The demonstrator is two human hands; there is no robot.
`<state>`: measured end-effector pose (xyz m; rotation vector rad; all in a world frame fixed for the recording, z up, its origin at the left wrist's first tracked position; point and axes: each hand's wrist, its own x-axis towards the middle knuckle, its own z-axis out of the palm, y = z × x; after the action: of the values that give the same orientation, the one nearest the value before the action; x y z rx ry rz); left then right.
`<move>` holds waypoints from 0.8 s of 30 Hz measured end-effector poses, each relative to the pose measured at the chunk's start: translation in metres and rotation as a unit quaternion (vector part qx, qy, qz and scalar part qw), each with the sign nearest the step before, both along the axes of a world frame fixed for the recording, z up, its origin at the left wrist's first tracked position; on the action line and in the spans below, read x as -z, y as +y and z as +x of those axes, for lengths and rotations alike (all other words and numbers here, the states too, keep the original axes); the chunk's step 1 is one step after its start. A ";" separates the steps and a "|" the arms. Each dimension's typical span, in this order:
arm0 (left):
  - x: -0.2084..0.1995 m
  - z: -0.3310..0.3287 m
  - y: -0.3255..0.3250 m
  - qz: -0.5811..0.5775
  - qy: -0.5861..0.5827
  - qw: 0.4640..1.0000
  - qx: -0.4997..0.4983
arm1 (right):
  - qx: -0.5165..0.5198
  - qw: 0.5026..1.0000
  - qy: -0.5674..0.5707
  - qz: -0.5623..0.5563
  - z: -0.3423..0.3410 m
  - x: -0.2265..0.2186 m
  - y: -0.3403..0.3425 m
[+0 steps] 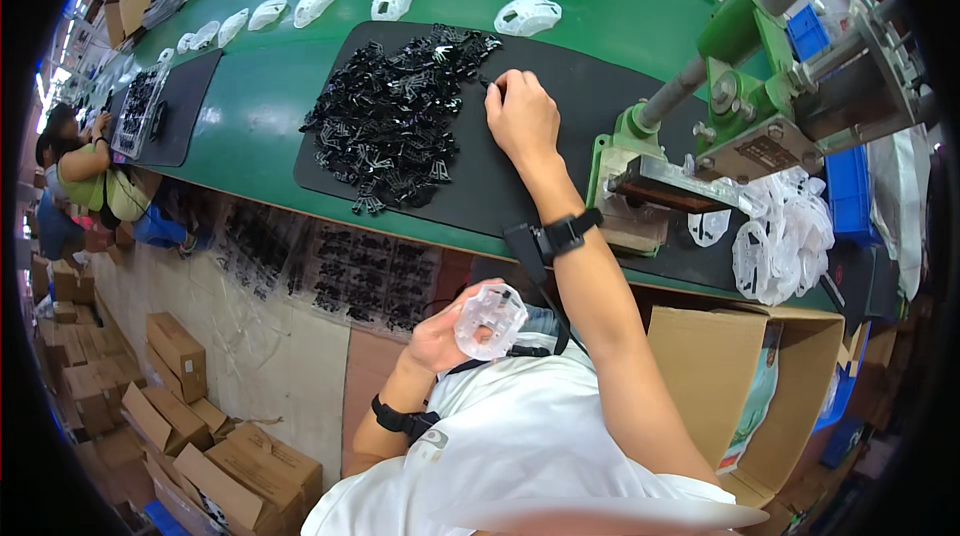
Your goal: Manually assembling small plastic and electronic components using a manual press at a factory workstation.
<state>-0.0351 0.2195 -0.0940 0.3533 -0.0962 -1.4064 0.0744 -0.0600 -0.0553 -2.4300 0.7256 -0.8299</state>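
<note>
Blurred and pale, a curved edge [600,516] crosses the bottom, too close to make out; beyond it spreads the soft white cloth of a shirt [540,426]. Over the shirt, the left hand [437,341] has its fingers around a shell [491,322], thin, rounded and translucent, its broad face turned up, short of the desk [245,126] and apart from it. Well away from it, the right hand [523,116] reaches over the desk, fingers curled in, tips at the right edge of the pile [385,126]; whether they pinch a piece cannot be told. That pile is a tangle of glossy black plastic parts with slim prongs, loose at its borders, spread over the left part of a matte black mat [590,86] with rounded corners. More white shells [545,16], smooth, domed and with cut-outs, stand in a spaced row on the shiny green top behind the mat. Bare mat runs from the pile to the press [745,76], a heavy thing of green-painted and grey metal. Right of it, translucent pieces [790,246] lie heaped. Below the desk's front edge on that side, a cardboard box [695,366] gapes open, and green desk lies bare left of the mat
</note>
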 end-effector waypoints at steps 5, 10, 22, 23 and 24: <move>-0.021 0.014 -0.010 -0.065 0.013 0.998 0.009 | -0.032 0.984 -0.038 0.171 -0.065 -0.023 0.035; -0.031 0.032 -0.028 -0.045 -0.123 0.987 -0.095 | -0.124 0.843 -0.174 0.494 -0.137 -0.033 0.051; -0.078 0.033 -0.092 0.020 -0.369 0.909 -0.193 | -0.243 0.731 -0.198 0.606 -0.200 -0.069 0.052; -0.083 0.031 -0.094 -0.001 -0.367 0.910 -0.192 | -0.225 0.749 -0.213 0.585 -0.200 -0.069 0.056; -0.088 0.027 -0.097 0.001 -0.367 0.911 -0.189 | -0.207 0.767 -0.226 0.563 -0.201 -0.070 0.058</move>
<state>-0.0076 0.1228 -0.0056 0.8451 -0.6099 -0.8299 -0.1262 -0.0018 0.0151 -1.1445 0.2930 -0.5032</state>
